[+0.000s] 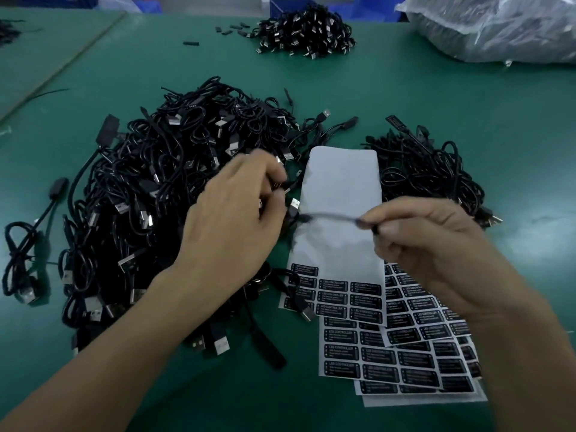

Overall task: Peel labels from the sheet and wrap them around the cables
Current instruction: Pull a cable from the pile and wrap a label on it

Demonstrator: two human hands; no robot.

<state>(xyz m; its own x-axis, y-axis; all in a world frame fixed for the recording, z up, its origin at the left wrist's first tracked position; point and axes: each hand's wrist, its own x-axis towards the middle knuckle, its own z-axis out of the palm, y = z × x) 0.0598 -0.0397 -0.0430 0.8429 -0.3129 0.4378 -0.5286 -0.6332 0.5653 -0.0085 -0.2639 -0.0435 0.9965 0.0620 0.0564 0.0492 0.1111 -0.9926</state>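
A black cable (327, 217) stretches, blurred, between my two hands above the top label sheet (343, 194). My right hand (427, 244) pinches one end of it between thumb and fingers. My left hand (237, 213) is closed on its other end at the edge of the big pile of black USB cables (149, 188). The top sheet is mostly bare white backing, with black "LED CONTROLLER" labels (349, 297) left in its lower rows. More full label sheets (414, 363) lie fanned under it.
A smaller heap of cables (427, 169) lies right of the sheets. Another cable heap (307, 31) sits at the far side before a blue bin (280, 7). A clear plastic bag (498, 26) fills the far right. The table is green (467, 98).
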